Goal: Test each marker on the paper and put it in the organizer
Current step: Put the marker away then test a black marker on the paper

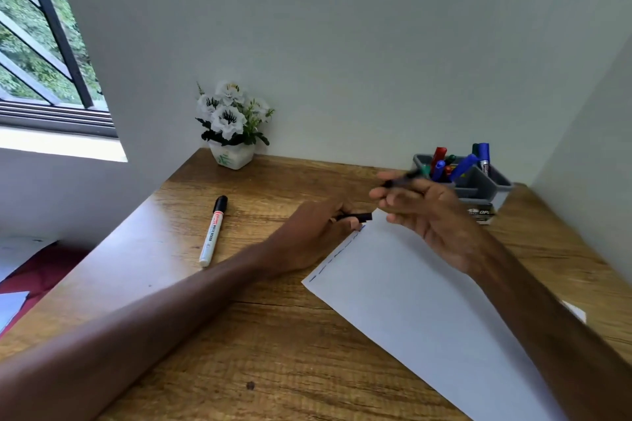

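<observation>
A white sheet of paper (420, 311) lies on the wooden desk (239, 335), with short dark test strokes along its left edge. My left hand (314, 236) rests at the paper's far corner, closed on a black marker cap (359, 216). My right hand (427, 215) hovers above the paper, blurred, holding a dark marker (402, 179) near the organizer. The grey organizer (485, 186) stands at the back right and holds several red, blue and green markers. One white-barrelled whiteboard marker with a black cap (213, 232) lies loose on the desk to the left.
A small white pot of white artificial flowers (232, 126) stands against the back wall. Walls close the desk at the back and right. A window is at the far left. A dark red cloth (41, 270) lies below the desk's left edge.
</observation>
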Demonstrator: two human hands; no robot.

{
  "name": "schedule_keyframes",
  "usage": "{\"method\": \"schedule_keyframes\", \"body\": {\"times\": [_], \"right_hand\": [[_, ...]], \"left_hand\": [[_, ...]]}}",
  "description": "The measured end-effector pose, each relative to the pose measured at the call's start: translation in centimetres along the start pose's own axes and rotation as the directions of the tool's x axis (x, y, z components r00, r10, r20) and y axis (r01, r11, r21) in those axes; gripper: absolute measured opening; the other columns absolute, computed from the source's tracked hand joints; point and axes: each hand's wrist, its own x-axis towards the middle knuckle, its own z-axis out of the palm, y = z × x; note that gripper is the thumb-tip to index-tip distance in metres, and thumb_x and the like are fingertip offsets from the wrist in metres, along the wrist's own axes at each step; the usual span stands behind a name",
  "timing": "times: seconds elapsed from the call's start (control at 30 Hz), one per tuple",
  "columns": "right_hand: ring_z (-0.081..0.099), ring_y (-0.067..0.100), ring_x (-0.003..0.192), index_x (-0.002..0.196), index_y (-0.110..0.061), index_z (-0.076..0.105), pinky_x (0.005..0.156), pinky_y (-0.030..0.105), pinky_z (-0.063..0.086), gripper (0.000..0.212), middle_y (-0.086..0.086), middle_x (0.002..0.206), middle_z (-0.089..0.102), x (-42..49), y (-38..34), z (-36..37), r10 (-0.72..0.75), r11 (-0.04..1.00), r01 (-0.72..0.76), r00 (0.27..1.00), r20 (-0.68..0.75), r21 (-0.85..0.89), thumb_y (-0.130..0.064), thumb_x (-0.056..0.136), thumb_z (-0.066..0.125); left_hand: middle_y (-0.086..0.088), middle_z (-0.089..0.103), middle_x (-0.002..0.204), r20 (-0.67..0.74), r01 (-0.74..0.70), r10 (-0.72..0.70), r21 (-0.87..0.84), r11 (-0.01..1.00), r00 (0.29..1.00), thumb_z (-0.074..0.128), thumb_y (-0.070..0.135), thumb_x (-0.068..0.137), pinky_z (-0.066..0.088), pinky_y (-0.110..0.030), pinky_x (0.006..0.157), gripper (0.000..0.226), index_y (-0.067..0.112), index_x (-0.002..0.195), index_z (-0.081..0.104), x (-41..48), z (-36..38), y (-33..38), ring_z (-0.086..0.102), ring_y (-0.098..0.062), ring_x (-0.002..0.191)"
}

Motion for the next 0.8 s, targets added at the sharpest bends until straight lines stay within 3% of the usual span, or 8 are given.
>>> {"method": "schedule_keyframes", "body": {"times": [0.1,0.2,0.33,0.4,0.47,0.57,0.67,0.8], "right_hand": [[0.072,0.020,0.087,0.116,-0.006,0.071,0.069,0.028,0.060,0.029,0.016,0.104,0.077,0.0,0.8,0.5,-0.023,0.996,0.024,1.000,0.012,-0.091,-0.018,0.090,0.072],[0.066,0.026,0.078,0.105,-0.003,0.073,0.063,0.030,0.056,0.034,0.021,0.090,0.075,0.0,1.7,0.8,-0.042,0.979,0.024,0.996,-0.084,-0.201,-0.034,0.098,0.063],[0.073,0.036,0.082,0.116,0.000,0.068,0.069,0.037,0.062,0.025,0.020,0.090,0.078,0.3,2.9,1.1,-0.028,0.988,-0.004,0.978,-0.207,-0.152,-0.019,0.102,0.061],[0.077,0.036,0.086,0.113,-0.002,0.072,0.073,0.038,0.064,0.025,0.018,0.094,0.079,0.3,3.1,1.1,-0.022,0.991,-0.008,0.973,-0.229,-0.132,-0.022,0.099,0.066],[0.078,0.034,0.085,0.106,-0.003,0.077,0.075,0.038,0.065,0.026,0.018,0.093,0.080,0.4,3.2,1.0,-0.041,0.990,0.006,0.968,-0.246,-0.139,-0.025,0.095,0.072],[0.077,0.037,0.086,0.102,-0.003,0.080,0.076,0.039,0.066,0.017,0.020,0.089,0.079,0.5,3.5,0.8,-0.091,0.978,0.049,0.975,-0.201,-0.205,-0.014,0.089,0.078],[0.075,0.034,0.071,0.093,-0.003,0.080,0.064,0.033,0.065,0.007,0.020,0.079,0.077,1.1,3.8,0.8,-0.146,0.947,0.076,0.967,-0.207,-0.313,-0.001,0.088,0.076],[0.062,0.028,0.052,0.075,-0.008,0.078,0.050,0.035,0.053,0.015,0.015,0.065,0.072,1.7,4.3,0.5,-0.245,0.871,0.115,0.944,-0.220,-0.477,-0.003,0.088,0.073]], "left_hand": [[0.014,0.068,0.090,0.018,-0.031,0.031,-0.010,0.999,0.999,0.054,0.029,0.106,0.035,-0.015,0.058,0.017,0.020,0.111,0.067,-0.6,-0.2,-0.3,0.058,-0.001,0.074],[0.012,0.069,0.092,0.027,-0.066,0.066,-0.015,0.998,0.997,0.053,0.029,0.107,0.036,-0.014,0.058,0.017,0.020,0.111,0.067,-0.8,-0.2,-0.3,0.058,-0.001,0.075],[0.006,0.075,0.099,0.013,-0.045,0.046,-0.071,0.996,0.999,0.049,0.041,0.105,0.049,-0.038,0.065,0.023,0.024,0.110,0.065,-0.9,0.1,-0.4,0.066,-0.014,0.079],[0.005,0.077,0.100,0.000,-0.030,0.030,-0.074,0.997,1.000,0.048,0.044,0.104,0.049,-0.042,0.063,0.027,0.023,0.110,0.064,-0.9,0.2,-0.6,0.066,-0.015,0.076],[0.005,0.078,0.101,-0.017,-0.032,0.031,-0.081,0.996,0.999,0.050,0.038,0.107,0.048,-0.035,0.058,0.024,0.019,0.111,0.064,-0.9,0.3,-0.8,0.065,-0.013,0.071],[0.003,0.079,0.101,-0.027,-0.030,0.028,-0.092,0.995,0.999,0.051,0.034,0.107,0.036,-0.016,0.050,0.023,0.017,0.111,0.064,-0.8,0.4,-0.9,0.058,-0.003,0.060],[0.001,0.079,0.099,-0.034,-0.027,0.024,-0.091,0.995,0.999,0.048,0.041,0.105,0.034,-0.016,0.049,0.029,0.017,0.111,0.065,-0.7,0.5,-0.9,0.053,-0.002,0.056],[0.006,0.079,0.106,-0.036,-0.017,0.013,-0.114,0.993,0.999,0.050,0.031,0.108,0.032,-0.016,0.050,0.024,0.014,0.112,0.065,-0.8,0.5,-0.8,0.053,0.001,0.055]]}}
